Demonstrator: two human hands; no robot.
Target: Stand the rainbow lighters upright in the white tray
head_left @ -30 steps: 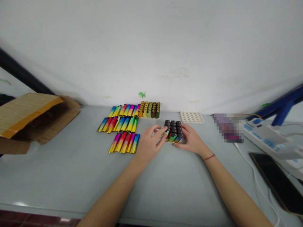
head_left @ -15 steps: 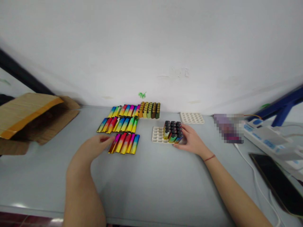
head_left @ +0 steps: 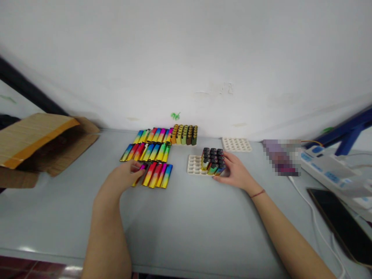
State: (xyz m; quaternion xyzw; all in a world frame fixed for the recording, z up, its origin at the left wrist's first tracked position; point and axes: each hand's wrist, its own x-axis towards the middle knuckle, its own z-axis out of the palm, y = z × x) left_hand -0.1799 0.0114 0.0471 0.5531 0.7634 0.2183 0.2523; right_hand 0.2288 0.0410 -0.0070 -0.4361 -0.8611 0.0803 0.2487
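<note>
Rainbow-coloured lighters lie flat in rows on the grey table; the nearest row [head_left: 158,175] is by my left hand [head_left: 123,180]. That hand's fingers pinch the leftmost lighter [head_left: 140,170] of this row. A white holed tray [head_left: 194,164] holds several upright lighters with black tops [head_left: 213,161] in its right part. My right hand [head_left: 236,172] rests against the tray's right side, fingers curled round it. Two more flat rows [head_left: 147,152] lie farther back.
A block of upright lighters [head_left: 184,135] stands by the wall. A second white holed tray [head_left: 236,144] lies at the back right. An open cardboard box [head_left: 37,145] lies at the left. A power strip [head_left: 331,170], a cable and a dark phone [head_left: 341,226] are at the right.
My left hand left the tray, swung left to the nearest row of flat lighters and closed its fingers on the leftmost one. My right hand stayed at the tray.
</note>
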